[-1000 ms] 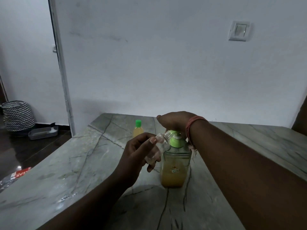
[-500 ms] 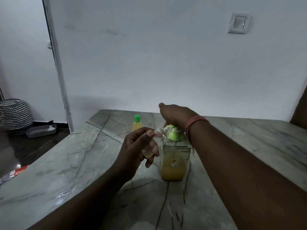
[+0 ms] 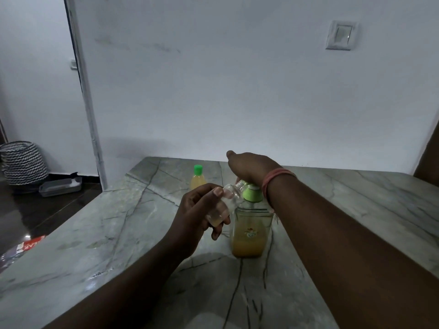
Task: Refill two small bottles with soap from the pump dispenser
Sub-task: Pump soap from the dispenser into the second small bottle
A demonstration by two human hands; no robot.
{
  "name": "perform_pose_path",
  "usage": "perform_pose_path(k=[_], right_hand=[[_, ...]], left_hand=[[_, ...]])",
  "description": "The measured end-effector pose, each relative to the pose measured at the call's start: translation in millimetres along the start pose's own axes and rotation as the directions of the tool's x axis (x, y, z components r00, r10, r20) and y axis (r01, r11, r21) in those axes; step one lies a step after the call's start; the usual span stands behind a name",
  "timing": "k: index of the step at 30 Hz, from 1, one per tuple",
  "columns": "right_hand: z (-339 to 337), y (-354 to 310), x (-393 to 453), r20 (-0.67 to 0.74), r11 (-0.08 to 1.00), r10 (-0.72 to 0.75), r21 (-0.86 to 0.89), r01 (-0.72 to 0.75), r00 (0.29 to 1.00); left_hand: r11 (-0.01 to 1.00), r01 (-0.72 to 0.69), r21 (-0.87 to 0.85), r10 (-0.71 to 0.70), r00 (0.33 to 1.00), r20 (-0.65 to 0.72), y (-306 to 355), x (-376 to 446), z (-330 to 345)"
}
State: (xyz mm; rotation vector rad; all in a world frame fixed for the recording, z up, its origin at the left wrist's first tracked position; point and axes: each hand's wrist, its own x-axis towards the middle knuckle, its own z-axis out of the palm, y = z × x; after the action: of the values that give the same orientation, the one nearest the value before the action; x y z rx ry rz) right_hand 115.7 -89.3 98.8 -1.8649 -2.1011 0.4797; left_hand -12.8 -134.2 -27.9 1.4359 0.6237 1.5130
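Head view: a grey-green marble table [image 3: 123,224] with dark veins fills the lower frame, its far edge against a plain white wall [image 3: 237,91]. A light switch [image 3: 341,35] sits at upper right. At left, a white door frame [image 3: 88,110] opens onto a dark floor, where a zigzag-patterned basket [image 3: 23,162] and a grey tray [image 3: 60,187] stand at mid-left. A red printed item [image 3: 31,244] shows at the table's left edge.

At centre, the dispenser [image 3: 249,230] stands upright on the table, amber soap filling its lower part. The right hand [image 3: 249,168] rests on its green pump [image 3: 252,193]; its fingers are hidden, so their curl cannot be told. The left hand [image 3: 199,217] grips a clear bottle [image 3: 225,205], fingers curled round it, tilted with its mouth at the pump. A second bottle [image 3: 198,178], green-capped and yellow, stands behind, near the far edge.
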Motion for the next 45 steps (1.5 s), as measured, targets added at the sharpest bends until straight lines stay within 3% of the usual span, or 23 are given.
perform_pose_path(k=[9, 18, 25, 31, 36, 45], right_hand=[[0.0, 0.4, 3.3, -0.028, 0.998, 0.013, 0.06, -0.011, 1.0], [-7.3, -5.5, -2.5, 0.034, 1.0, 0.012, -0.02, -0.011, 0.999], [2.8, 0.1, 5.2, -0.019, 1.0, 0.018, 0.025, -0.017, 1.0], [-7.3, -4.4, -2.7, 0.045, 0.998, 0.069, -0.001, -0.069, 0.997], [-3.5, 3.5, 3.1, -0.015, 0.998, 0.034, 0.051, -0.034, 0.999], [-10.3, 1.8, -0.3, 0.045, 0.999, 0.033, -0.01, -0.033, 0.998]], left_hand=[[1.0, -0.001, 0.002, 0.001, 1.0, -0.002, -0.2, 0.1, -0.8], [1.0, -0.001, -0.003, 0.001, 1.0, -0.001, 0.0, -1.1, -0.7], [1.0, -0.001, -0.008, 0.001, 1.0, -0.009, 0.2, -0.9, -0.4], [1.0, 0.004, 0.005, -0.004, 1.0, 0.015, 0.9, -2.0, 1.5], [1.0, 0.002, 0.002, -0.002, 1.0, 0.013, -1.7, 0.0, 1.3], [1.0, 0.001, 0.021, -0.001, 1.0, 0.009, -0.8, 0.0, 1.3]])
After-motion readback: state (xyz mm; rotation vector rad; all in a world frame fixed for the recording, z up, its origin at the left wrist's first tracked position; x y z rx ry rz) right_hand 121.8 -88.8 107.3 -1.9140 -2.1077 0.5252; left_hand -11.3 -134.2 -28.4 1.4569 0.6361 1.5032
